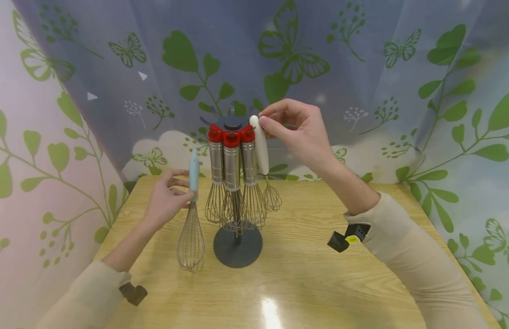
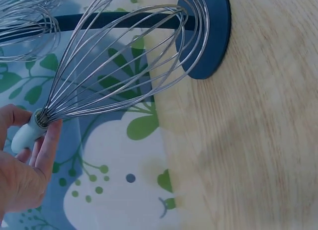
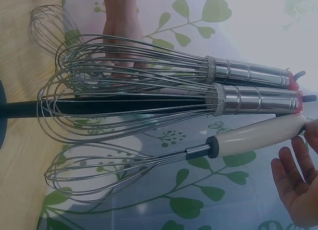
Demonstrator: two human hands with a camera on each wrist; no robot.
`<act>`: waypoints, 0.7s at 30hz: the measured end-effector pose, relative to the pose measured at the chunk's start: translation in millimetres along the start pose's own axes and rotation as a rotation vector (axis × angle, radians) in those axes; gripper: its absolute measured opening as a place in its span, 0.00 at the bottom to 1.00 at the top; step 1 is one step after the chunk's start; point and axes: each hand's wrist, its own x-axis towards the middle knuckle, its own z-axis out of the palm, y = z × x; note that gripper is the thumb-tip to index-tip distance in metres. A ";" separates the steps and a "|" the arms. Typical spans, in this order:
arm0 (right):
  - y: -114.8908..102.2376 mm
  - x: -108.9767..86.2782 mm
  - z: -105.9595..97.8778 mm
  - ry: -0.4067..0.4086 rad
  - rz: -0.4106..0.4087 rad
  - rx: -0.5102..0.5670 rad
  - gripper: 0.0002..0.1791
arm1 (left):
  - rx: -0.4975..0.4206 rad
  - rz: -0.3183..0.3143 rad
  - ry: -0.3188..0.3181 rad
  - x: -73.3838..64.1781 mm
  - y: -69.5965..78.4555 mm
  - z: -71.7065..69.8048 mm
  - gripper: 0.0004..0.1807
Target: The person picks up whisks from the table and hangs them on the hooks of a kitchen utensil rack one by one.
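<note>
My left hand [image 1: 166, 201] holds a whisk with a light blue handle [image 1: 193, 171] upright, wires down, left of a dark rotating-style hook stand [image 1: 238, 253]. In the left wrist view, the thumb and fingers grip this blue handle [image 2: 29, 134] near where the wires begin. At the stand's top right, my right hand [image 1: 299, 132] pinches the upper end of a smaller whisk with a white handle [image 1: 260, 148]. That end of the white handle [image 3: 258, 135] is at the fingertips in the right wrist view. Several steel-handled whisks [image 1: 231, 167] with red ends hang from the hooks between my hands.
The stand's round base rests on a wooden table [image 1: 320, 256], toward its far side. Patterned curtains [image 1: 238, 41] with leaves and butterflies close off the back and both sides. The stand's dark upper hooks [image 1: 231, 119] spread outward above the whisks.
</note>
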 end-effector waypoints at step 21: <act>1.2 -0.4 0.7 0.001 0.017 0.018 0.05 | 0.013 0.128 -0.023 -14.4 37.1 -3.5 0.32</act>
